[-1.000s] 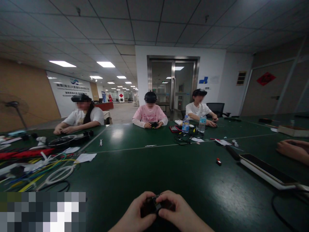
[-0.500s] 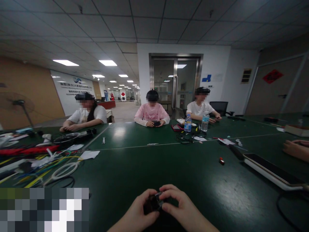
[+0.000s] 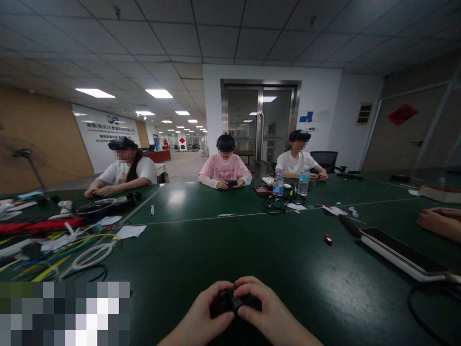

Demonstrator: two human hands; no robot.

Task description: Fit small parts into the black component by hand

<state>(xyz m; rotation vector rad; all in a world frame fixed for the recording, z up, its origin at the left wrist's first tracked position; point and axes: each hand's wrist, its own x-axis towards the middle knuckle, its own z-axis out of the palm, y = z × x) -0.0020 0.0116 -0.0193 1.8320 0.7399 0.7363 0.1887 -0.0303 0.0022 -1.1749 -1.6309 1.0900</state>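
At the bottom middle of the head view, a small black object point(image 3: 236, 303) is held between my two hands; its kind is too dark to make out. My left hand point(image 3: 206, 310) is closed round its left side, thumb below and fingers above. From the right, my right hand point(image 3: 262, 303) grips it with bent fingers on top and the thumb near my left thumb. The hands are just above the green table point(image 3: 173, 259), and part of the object is hidden by the fingers.
Cables point(image 3: 91, 257) and papers point(image 3: 130, 232) clutter the left. A tablet-like device point(image 3: 403, 250) and a small red item point(image 3: 327, 239) lie right. Two water bottles point(image 3: 303, 183) stand farther back. Several people sit around the table; another person's hands point(image 3: 437, 222) rest at the right edge.
My right fingers have shifted slightly left over the black object, and both hands are closer together. The whole view has moved a little.
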